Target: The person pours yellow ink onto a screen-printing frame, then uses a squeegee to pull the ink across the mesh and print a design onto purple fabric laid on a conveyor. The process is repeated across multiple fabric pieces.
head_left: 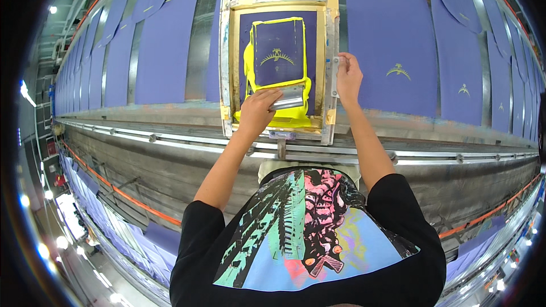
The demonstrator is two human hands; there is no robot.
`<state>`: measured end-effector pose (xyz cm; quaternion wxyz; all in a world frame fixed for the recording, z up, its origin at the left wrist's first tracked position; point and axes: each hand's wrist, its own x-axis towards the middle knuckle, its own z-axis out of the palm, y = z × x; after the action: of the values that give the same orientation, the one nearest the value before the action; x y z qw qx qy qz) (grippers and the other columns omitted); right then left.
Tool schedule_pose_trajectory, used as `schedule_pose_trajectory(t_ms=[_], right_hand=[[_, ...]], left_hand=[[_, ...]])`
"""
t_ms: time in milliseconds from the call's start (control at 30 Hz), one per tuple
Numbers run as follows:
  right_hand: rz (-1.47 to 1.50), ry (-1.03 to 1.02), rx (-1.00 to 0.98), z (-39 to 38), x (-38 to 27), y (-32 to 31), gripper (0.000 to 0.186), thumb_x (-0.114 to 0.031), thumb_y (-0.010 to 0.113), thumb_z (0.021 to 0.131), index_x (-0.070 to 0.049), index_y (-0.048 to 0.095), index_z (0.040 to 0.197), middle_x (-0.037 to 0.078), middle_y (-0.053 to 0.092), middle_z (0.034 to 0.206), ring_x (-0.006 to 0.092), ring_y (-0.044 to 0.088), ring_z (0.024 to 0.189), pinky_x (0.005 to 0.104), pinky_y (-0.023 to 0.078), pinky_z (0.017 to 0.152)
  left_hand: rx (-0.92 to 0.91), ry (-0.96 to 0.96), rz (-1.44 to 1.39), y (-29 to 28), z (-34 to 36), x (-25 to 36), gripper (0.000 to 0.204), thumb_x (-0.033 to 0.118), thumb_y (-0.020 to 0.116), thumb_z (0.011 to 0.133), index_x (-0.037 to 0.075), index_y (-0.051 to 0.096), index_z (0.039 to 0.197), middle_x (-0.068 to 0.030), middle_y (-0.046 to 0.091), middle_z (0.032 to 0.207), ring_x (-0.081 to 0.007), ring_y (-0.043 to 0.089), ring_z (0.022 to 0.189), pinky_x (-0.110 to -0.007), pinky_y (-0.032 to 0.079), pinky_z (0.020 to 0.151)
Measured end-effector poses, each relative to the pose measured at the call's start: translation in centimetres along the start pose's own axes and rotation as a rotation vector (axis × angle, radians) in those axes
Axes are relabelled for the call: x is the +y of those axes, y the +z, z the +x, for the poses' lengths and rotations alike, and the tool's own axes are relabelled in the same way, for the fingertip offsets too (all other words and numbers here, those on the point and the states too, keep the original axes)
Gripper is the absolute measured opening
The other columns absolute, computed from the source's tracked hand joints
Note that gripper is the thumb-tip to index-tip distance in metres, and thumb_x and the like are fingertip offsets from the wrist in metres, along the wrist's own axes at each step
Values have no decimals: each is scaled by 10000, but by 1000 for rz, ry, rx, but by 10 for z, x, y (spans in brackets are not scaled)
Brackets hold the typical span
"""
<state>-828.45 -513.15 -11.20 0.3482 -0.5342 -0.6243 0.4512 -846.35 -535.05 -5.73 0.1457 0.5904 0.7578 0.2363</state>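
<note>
A screen printing frame (226, 51) lies flat on the long table in front of me. Bright yellow ink (305, 51) outlines a rectangle on its dark mesh (278, 37), and more ink pools at the near end. Inside the rectangle an arched emblem shows. My left hand (259, 112) is closed on a metal squeegee (290, 98), which rests in the ink at the near side of the mesh. With fingers bent over the frame's right rail, my right hand (348, 81) grips the edge.
Purple fabric pieces (387, 34) lie along the table on both sides; some to the right bear a yellow printed emblem (398, 71). A metal rail (426, 156) runs along the table's near edge. Behind me, another table holds more purple pieces (122, 216), bordered by an orange strip (131, 196).
</note>
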Motion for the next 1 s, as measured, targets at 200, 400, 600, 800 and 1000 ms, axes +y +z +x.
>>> schedule_pose_trajectory(t_ms=[200, 400, 600, 800, 1000], right_hand=[[-12, -54, 50, -25, -24, 61, 166, -153, 587, 1056, -52, 701, 1121, 92, 579, 708, 168, 522, 611, 364, 440, 612], [-123, -22, 36, -25, -17, 73, 156, -131, 578, 1053, -54, 701, 1111, 125, 593, 729, 215, 531, 604, 384, 446, 619], [-105, -16, 54, -23, -10, 78, 172, -145, 576, 1056, -55, 707, 1122, 37, 481, 647, 121, 444, 589, 344, 380, 565], [-101, 19, 25, -22, -14, 77, 173, -150, 578, 1052, -65, 709, 1128, 28, 464, 650, 108, 434, 596, 332, 375, 570], [-101, 32, 34, -24, -14, 81, 167, -140, 579, 1051, -56, 704, 1124, 53, 489, 673, 139, 453, 593, 345, 395, 582]], left_hand=[[75, 2, 63, -31, -31, -57, 571, -80, 750, 681, 111, 750, 1220, -63, 745, 1265, -277, 678, 1220, -397, 552, 1003], [-30, 66, 67, -34, -77, -72, 637, -38, 788, 665, 140, 722, 1273, -46, 705, 1360, -309, 639, 1281, -472, 510, 1068], [7, 156, 160, -23, -51, -96, 526, -65, 679, 748, 145, 733, 1227, -60, 712, 1346, -316, 649, 1261, -512, 504, 1072], [-88, -29, 29, -66, 137, -137, 386, 75, 717, 787, 177, 777, 1154, -127, 761, 933, -357, 727, 853, -463, 584, 763], [39, 108, 132, -50, 157, -140, 391, -10, 652, 781, 169, 787, 1101, -108, 775, 1011, -330, 729, 931, -453, 586, 794]])
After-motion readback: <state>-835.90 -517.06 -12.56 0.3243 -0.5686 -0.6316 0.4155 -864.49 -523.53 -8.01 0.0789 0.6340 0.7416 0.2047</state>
